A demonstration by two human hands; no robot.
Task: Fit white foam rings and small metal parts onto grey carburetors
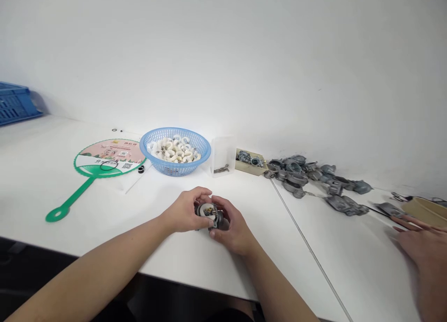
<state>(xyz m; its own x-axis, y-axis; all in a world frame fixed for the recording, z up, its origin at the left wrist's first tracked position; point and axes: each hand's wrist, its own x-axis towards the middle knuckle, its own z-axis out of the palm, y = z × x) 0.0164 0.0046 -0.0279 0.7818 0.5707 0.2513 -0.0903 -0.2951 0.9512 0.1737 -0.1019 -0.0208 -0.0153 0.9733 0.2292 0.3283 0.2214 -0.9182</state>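
Observation:
Between both hands, low over the white table [174, 261], sits a grey metal carburetor [216, 219] with a white ring-shaped float [206, 210] and brass parts facing up. My left hand [185, 210] grips its left side, the thumb lying across the top near the float. Wrapped around the right side is my right hand [233, 226], its fingers curled behind the body. Parts of the carburetor are hidden by the fingers. Beyond the hands stands a blue plastic basket [174, 169] heaped with white floats [176, 150].
A clear plastic box [223, 152] holds small metal pins. Beside it is a tan tray [249, 167] of metal parts. Grey carburetor castings [296, 177] lie piled rightward. A green-handled fan [78, 198] and blue crate [17, 103] are left. Another person's hand [422, 243] reaches in at right.

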